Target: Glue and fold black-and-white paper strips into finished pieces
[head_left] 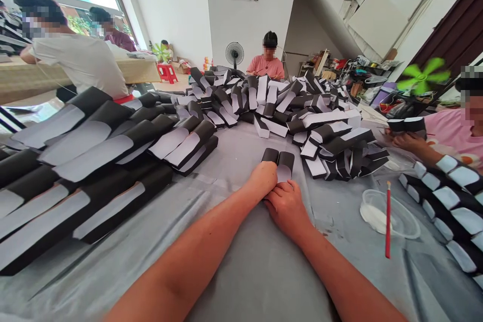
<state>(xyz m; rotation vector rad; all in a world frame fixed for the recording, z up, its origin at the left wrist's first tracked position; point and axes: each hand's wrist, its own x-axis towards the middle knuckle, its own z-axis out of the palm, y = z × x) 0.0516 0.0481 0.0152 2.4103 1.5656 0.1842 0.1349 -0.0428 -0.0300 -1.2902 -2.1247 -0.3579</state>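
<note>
In the middle of the table, my left hand lies over a pair of black-and-white folded paper boxes set side by side. Its fingers are curled and partly hidden behind the wrist. My right hand is closed around the near end of the same pair, its fingers bent and close to the left hand. Only the rounded black tops and a strip of white paper show beyond my hands. Whether the two boxes are glued together cannot be made out.
Joined boxes are stacked at left; a heap of loose boxes lies ahead. At right, a red-handled brush rests across a clear plastic tub of white paste, near more joined boxes. A co-worker's hand holds boxes.
</note>
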